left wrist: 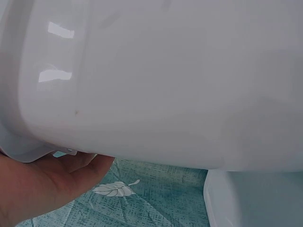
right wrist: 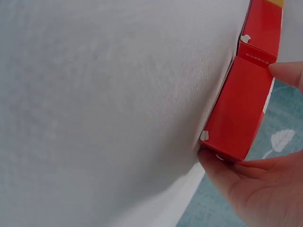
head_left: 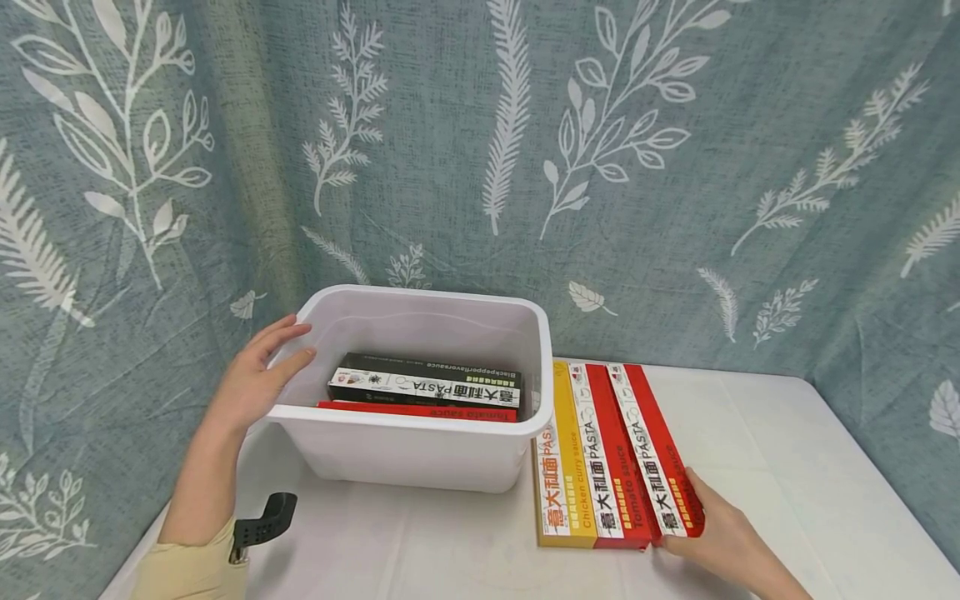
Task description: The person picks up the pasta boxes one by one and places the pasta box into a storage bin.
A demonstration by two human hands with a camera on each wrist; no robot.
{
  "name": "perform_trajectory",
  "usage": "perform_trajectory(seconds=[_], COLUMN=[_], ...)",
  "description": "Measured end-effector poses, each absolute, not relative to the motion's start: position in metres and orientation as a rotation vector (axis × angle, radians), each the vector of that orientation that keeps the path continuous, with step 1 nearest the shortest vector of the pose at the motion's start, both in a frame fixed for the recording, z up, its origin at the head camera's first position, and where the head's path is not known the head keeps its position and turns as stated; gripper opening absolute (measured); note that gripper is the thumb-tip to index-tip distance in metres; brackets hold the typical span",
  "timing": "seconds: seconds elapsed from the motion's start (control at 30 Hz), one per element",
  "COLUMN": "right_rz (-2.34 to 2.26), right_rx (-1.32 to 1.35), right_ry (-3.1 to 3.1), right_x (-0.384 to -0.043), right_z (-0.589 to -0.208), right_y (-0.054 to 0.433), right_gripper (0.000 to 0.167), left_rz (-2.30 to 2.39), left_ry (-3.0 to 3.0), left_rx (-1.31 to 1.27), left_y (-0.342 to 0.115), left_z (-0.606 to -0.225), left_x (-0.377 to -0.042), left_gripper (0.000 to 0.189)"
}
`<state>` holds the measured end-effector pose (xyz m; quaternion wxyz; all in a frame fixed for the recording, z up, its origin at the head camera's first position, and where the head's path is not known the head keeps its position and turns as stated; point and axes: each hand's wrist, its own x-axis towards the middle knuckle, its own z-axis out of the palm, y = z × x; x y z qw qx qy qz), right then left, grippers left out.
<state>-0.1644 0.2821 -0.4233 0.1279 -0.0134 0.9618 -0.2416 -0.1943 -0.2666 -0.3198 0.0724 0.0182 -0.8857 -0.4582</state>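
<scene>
Red box (head_left: 655,446), "PASTA", "Tomato sauce", right grip (head_left: 715,535) clamped on it, left grip (head_left: 257,375) apart

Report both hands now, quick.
Left hand: open, touching the white bin at its rim.
Right hand: closed, holding the near end of the rightmost red pasta box.

Storage bin (head_left: 405,457) set on table (head_left: 420,550), before curtain (head_left: 450,167); black-pepper pasta box (head_left: 427,385) placed inside, behind tomato-sauce pasta box (head_left: 420,410). Chicken-curry pasta box (head_left: 567,467) and two further tomato-sauce pasta boxes (head_left: 652,446) laid to bin's right.
</scene>
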Motion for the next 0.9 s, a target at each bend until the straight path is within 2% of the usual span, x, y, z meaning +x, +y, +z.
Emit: perform_trajectory(seconds=[0.3,0.47,0.9], right_rz=[-0.732,-0.739,-0.975], right_rx=[-0.103,-0.113,0.238], right_ry=[2.839,2.867,2.740], right_x=[-0.163,-0.161,-0.153], right_z=[-0.428,-0.430,-0.403], right_y=[0.286,0.286,0.294], right_gripper=[0.121,0.119,0.106], left_rz=[-1.382,-1.379,-1.397], left_ry=[-2.651,-2.650,-2.649], left_rx=[0.050,0.042,0.024], left_y=[-0.267,-0.267,-0.270], left_z=[-0.322,-0.323,-0.322], left_x=[-0.193,-0.194,-0.188], left_gripper=[0.057,0.057,0.057])
